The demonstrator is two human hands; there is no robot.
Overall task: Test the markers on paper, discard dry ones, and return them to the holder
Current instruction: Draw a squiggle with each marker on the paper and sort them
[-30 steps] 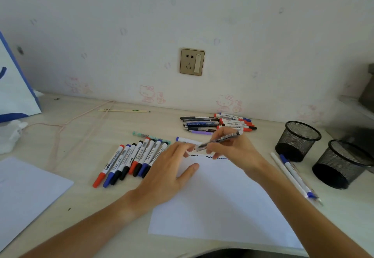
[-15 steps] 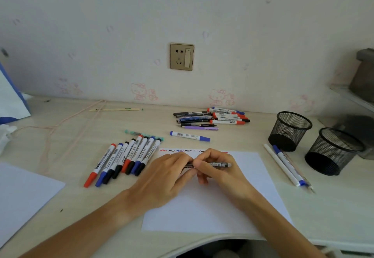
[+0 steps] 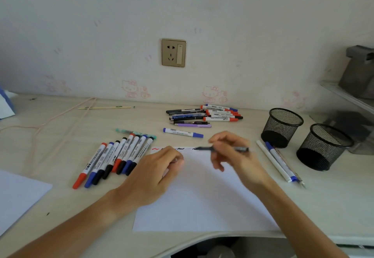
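Several test squiggles already ran along the paper (image 3: 202,197) top — right hand (image 3: 234,156) pinched a dark pen (image 3: 222,149), tip there; left hand (image 3: 155,174) curled, contents unclear. Both mesh holders (image 3: 282,126) looked empty — returning remained.

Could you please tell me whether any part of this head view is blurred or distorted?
In the head view, the right hand and its black pen are motion-blurred; the left hand on the paper is slightly soft; the wide lens bows the desk edge; the marker row stays sharp.
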